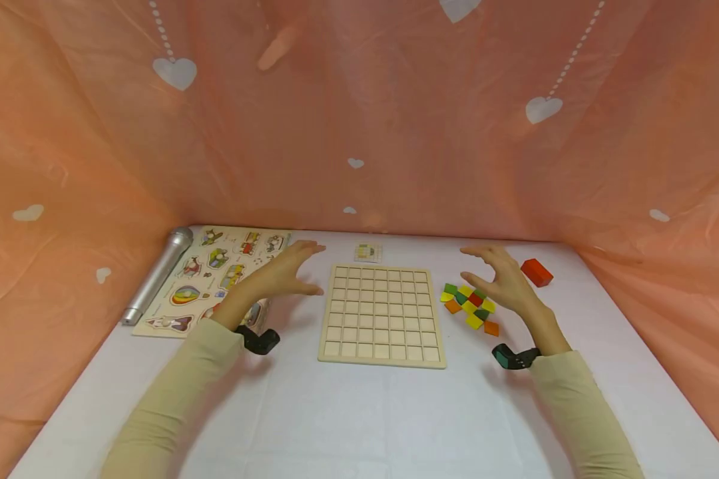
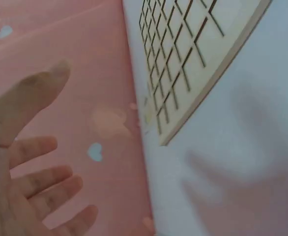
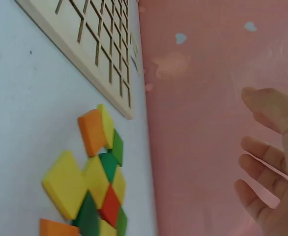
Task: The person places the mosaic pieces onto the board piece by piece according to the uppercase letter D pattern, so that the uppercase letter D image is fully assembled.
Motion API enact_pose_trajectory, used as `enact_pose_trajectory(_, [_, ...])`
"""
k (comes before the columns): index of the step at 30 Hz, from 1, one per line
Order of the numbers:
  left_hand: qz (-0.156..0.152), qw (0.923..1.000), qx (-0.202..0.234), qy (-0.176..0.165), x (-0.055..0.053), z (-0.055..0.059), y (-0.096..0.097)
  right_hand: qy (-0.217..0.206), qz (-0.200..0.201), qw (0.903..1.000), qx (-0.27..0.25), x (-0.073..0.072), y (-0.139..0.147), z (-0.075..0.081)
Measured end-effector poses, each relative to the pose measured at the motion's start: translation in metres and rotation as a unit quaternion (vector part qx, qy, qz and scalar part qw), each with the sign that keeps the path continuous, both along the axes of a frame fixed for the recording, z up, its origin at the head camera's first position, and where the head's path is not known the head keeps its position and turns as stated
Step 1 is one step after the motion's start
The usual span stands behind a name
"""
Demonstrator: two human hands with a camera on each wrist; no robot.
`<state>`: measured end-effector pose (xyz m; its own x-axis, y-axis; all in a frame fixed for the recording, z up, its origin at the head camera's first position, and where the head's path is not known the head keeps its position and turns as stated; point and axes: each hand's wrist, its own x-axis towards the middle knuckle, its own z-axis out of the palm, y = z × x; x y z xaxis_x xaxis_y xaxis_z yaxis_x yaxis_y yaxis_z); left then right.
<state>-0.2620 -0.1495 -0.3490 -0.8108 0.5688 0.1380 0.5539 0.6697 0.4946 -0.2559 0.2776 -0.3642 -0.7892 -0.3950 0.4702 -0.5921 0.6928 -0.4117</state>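
Between the two hands lies a wooden grid board with square recesses, none holding a tile. My left hand hovers to the board's left, thumb and fingers spread apart and nothing in them. On the other side my right hand is held in the air, its fingers parted and likewise holding nothing. Below and beside it is a loose cluster of small square tiles in yellow, green, orange and red. The right wrist view shows these tiles lying flat, some overlapping. Behind the board rests a small pattern card.
A picture puzzle board with vehicle and toy pieces lies at the left, partly behind the left hand. Along its outer side is a silver microphone. A red block sits at the far right. An orange-pink curtain surrounds the white table.
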Motion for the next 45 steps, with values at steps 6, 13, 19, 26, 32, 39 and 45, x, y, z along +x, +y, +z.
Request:
enact_pose_trajectory(6, [-0.025, 0.9991, -0.012, -0.033, -0.007, -0.027, 0.004, -0.016, -0.005, 0.9998, -0.014, -0.007, 0.003, -0.015])
enact_pose_trajectory(13, [-0.054, 0.9960, -0.032, -0.064, -0.009, -0.050, 0.007, -0.052, -0.012, 0.9974, -0.048, -0.011, 0.004, -0.027])
enact_pose_trajectory(19, [-0.044, 0.9952, -0.033, -0.081, -0.006, -0.062, 0.010, -0.080, -0.015, 0.9929, -0.087, -0.014, 0.001, -0.035])
enact_pose_trajectory(26, [-0.032, 0.9957, -0.021, -0.084, -0.006, -0.065, 0.012, -0.118, -0.023, 0.9839, -0.133, -0.016, 0.000, -0.042])
enact_pose_trajectory(32, [-0.029, 0.9954, -0.033, -0.085, -0.007, -0.066, 0.010, -0.162, -0.031, 0.9744, -0.153, -0.014, -0.003, -0.046])
enact_pose_trajectory(39, [-0.011, 0.9938, -0.050, -0.098, -0.006, -0.066, 0.010, -0.202, -0.043, 0.9653, -0.160, -0.017, -0.003, -0.055])
enact_pose_trajectory(45, [-0.007, 0.9931, -0.052, -0.104, -0.006, -0.064, 0.012, -0.211, -0.071, 0.9624, -0.156, -0.018, -0.002, -0.059])
